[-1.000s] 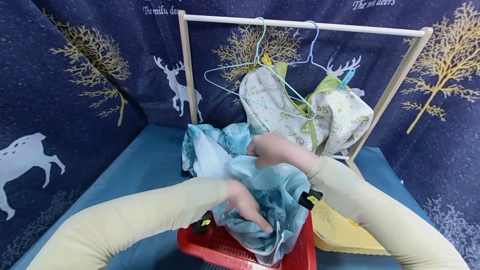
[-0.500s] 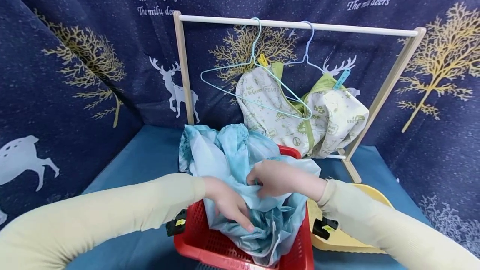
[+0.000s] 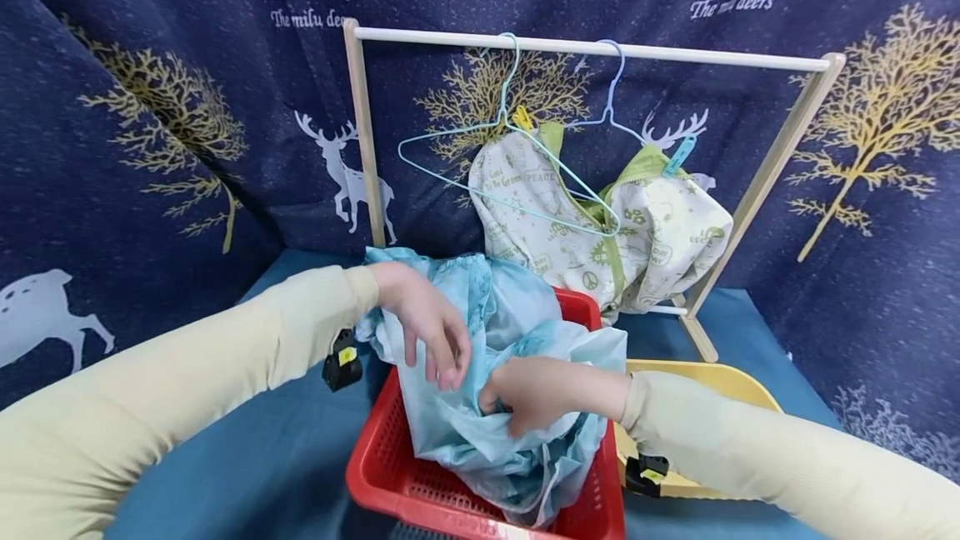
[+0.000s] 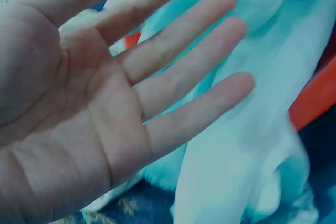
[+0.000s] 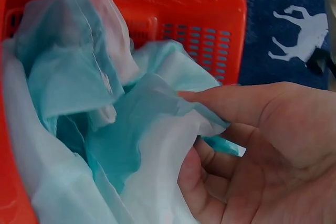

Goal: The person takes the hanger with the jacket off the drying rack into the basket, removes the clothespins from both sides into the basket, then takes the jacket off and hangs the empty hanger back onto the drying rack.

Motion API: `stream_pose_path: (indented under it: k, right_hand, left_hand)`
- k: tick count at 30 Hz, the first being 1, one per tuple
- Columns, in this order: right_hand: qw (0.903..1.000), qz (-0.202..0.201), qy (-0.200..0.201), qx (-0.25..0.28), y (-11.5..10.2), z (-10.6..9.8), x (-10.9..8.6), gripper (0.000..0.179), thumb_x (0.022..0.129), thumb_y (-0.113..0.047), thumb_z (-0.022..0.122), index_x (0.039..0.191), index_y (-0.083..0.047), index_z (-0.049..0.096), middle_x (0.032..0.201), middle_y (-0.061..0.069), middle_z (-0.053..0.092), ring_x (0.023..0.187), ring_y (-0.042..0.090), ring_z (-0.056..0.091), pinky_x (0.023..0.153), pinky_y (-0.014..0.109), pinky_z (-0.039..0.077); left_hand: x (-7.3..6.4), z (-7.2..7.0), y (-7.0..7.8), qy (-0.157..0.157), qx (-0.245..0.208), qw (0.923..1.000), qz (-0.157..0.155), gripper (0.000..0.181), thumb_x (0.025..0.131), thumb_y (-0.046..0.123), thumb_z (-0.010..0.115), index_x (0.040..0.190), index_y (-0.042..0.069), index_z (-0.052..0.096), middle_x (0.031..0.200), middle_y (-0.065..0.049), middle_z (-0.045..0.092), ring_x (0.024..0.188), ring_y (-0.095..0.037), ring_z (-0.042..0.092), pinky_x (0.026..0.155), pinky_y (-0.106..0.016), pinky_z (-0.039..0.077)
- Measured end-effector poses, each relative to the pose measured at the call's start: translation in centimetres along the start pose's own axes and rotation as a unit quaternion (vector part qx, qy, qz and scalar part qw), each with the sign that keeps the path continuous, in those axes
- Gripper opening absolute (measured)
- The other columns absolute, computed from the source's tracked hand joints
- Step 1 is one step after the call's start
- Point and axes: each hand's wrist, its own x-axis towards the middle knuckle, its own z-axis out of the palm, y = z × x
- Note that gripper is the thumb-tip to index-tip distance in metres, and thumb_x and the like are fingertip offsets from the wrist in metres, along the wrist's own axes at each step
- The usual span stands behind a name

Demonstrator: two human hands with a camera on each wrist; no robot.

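Observation:
A light blue garment (image 3: 450, 432) of thin, shiny fabric lies bunched in the red basket (image 3: 401, 494) and spills over its back left rim. My right hand (image 3: 536, 394) pinches a fold of it between thumb and curled fingers, plainly seen in the right wrist view. A zipper-like seam (image 5: 94, 35) runs along the cloth there. Over the garment's left part hovers my left hand (image 3: 431, 323). In the left wrist view its fingers (image 4: 189, 51) are spread and nearly straight, with the palm bare and the cloth behind them.
Behind the basket stands a rack with a white rail (image 3: 675, 55). From it hang a green hanger (image 3: 442, 137) and a blue hanger (image 3: 612, 98). A white and green printed garment (image 3: 570, 248) hangs there with a yellow clip (image 3: 522, 117) and a blue clip (image 3: 680, 157). A yellow tray (image 3: 720, 382) lies right.
My left hand has lifted out of the basket, moving up and left. My right hand has moved down and nearer with the fabric. More of the basket's back rim shows.

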Motion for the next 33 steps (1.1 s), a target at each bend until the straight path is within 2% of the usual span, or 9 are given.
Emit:
stream_pose_path:
  k: [5, 10, 14, 20, 22, 24, 27, 30, 33]
  right_hand:
    - [0.9988, -0.028, -0.036, 0.018, -0.3, 0.4, 0.4, 0.041, 0.083, -0.003, 0.073, 0.065, -0.017, 0.038, 0.056, -0.008, 0.024, 0.051, 0.006, 0.023, 0.055, 0.017, 0.022]
    - [0.9969, -0.008, -0.066, 0.041, -0.5, 0.9, 0.8, 0.026, 0.085, -0.012, 0.076, 0.075, -0.014, 0.053, 0.061, -0.007, 0.041, 0.054, 0.005, 0.037, 0.055, 0.016, 0.03]
    - [0.9931, 0.019, -0.1, 0.057, -0.7, 0.9, 1.3, 0.023, 0.085, -0.019, 0.077, 0.079, -0.015, 0.056, 0.063, -0.009, 0.047, 0.056, 0.003, 0.041, 0.054, 0.015, 0.034]
    - [0.9878, -0.019, -0.154, 0.016, -1.1, 0.8, 2.4, 0.035, 0.093, -0.022, 0.068, 0.069, -0.015, 0.044, 0.057, -0.01, 0.033, 0.052, 0.002, 0.028, 0.052, 0.015, 0.026]
    - [0.9852, -0.028, -0.169, -0.016, -1.2, 0.8, 2.8, 0.022, 0.095, -0.022, 0.065, 0.078, -0.012, 0.055, 0.065, -0.01, 0.044, 0.058, 0.001, 0.036, 0.057, 0.013, 0.03]
    - [0.9812, -0.021, -0.186, -0.045, -1.4, 0.8, 3.2, 0.013, 0.096, -0.023, 0.062, 0.102, -0.012, 0.066, 0.086, -0.01, 0.06, 0.072, 0.0, 0.046, 0.066, 0.012, 0.037]
    - [0.9734, 0.024, -0.223, -0.044, -1.6, 0.9, 3.7, 0.039, 0.098, -0.027, 0.06, 0.136, -0.023, 0.058, 0.126, -0.011, 0.062, 0.097, 0.001, 0.054, 0.078, 0.019, 0.051]
    - [0.9636, 0.066, -0.258, -0.02, -1.7, 1.2, 4.1, 0.047, 0.099, -0.029, 0.058, 0.145, -0.032, 0.048, 0.141, -0.014, 0.053, 0.112, 0.002, 0.051, 0.079, 0.034, 0.057]
    - [0.9575, 0.073, -0.279, -0.007, -1.6, 1.5, 4.3, 0.051, 0.098, -0.029, 0.057, 0.147, -0.036, 0.044, 0.139, -0.015, 0.051, 0.112, 0.002, 0.049, 0.081, 0.04, 0.057]
  left_hand:
    - [-0.4, -1.8, -1.0, 0.104, 0.011, 0.9945, 0.008, 0.029, 0.1, 0.029, 0.055, 0.122, 0.013, 0.062, 0.126, -0.005, 0.065, 0.116, -0.017, 0.063, 0.097, -0.038, 0.053]
    - [0.1, -3.0, -2.0, 0.22, 0.039, 0.9742, 0.032, 0.03, 0.101, 0.027, 0.053, 0.123, 0.01, 0.062, 0.126, -0.009, 0.066, 0.111, -0.02, 0.065, 0.092, -0.037, 0.055]
    - [0.5, -3.7, -2.8, 0.323, 0.054, 0.9438, 0.047, 0.025, 0.1, 0.023, 0.054, 0.116, 0.009, 0.066, 0.116, -0.009, 0.071, 0.096, -0.017, 0.07, 0.079, -0.03, 0.056]
    - [1.0, -4.6, -3.9, 0.463, 0.037, 0.8853, 0.014, 0.022, 0.099, 0.02, 0.058, 0.111, 0.006, 0.07, 0.107, -0.012, 0.074, 0.09, -0.025, 0.069, 0.076, -0.03, 0.053]
    - [1.0, -4.7, -4.2, 0.489, 0.033, 0.8717, -0.004, 0.022, 0.098, 0.019, 0.059, 0.111, 0.005, 0.07, 0.108, -0.013, 0.073, 0.093, -0.026, 0.067, 0.082, -0.033, 0.052]
    - [1.0, -4.9, -4.8, 0.505, 0.032, 0.8625, -0.021, 0.022, 0.098, 0.02, 0.059, 0.111, 0.005, 0.069, 0.109, -0.013, 0.072, 0.095, -0.025, 0.066, 0.086, -0.035, 0.051]
    - [0.8, -5.0, -5.7, 0.516, 0.038, 0.8545, -0.049, 0.023, 0.097, 0.022, 0.059, 0.109, 0.005, 0.068, 0.11, -0.013, 0.07, 0.098, -0.025, 0.063, 0.089, -0.039, 0.05]
    - [0.5, -4.9, -6.9, 0.504, 0.05, 0.8585, -0.078, 0.029, 0.098, 0.025, 0.058, 0.112, 0.001, 0.064, 0.116, -0.017, 0.066, 0.102, -0.029, 0.061, 0.092, -0.041, 0.049]
    - [0.0, -4.7, -8.1, 0.488, 0.062, 0.8641, -0.105, 0.041, 0.098, 0.028, 0.055, 0.123, -0.004, 0.058, 0.127, -0.024, 0.061, 0.115, -0.036, 0.058, 0.099, -0.046, 0.047]
